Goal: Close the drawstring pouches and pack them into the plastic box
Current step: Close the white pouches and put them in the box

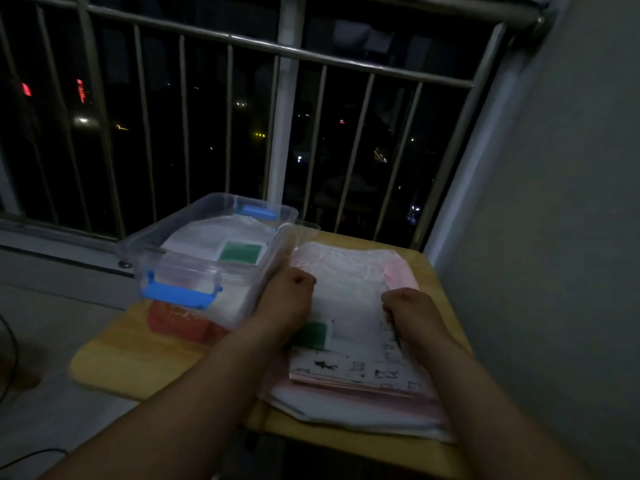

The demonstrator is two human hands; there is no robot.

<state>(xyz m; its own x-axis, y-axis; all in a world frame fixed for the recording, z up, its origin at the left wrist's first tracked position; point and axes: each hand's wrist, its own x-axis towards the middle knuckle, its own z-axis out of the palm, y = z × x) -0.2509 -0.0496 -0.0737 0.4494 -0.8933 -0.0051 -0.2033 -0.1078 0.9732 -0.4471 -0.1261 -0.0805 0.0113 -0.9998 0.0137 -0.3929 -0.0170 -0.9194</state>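
Observation:
A clear plastic box with blue latches stands on the left of a small wooden table. Inside it lies a white pouch with a green label. To the right lies a stack of flat pouches, the top one white with a green label. My left hand is curled at the top pouch's left edge, next to the box wall. My right hand is curled at its right edge. Whether the fingers pinch drawstrings is hidden in the dim light.
A red item sits under the box's front end. Beneath the top pouch lie a printed pouch and pink ones. A metal railing runs behind the table, a wall stands close on the right, and a cable lies on the floor at left.

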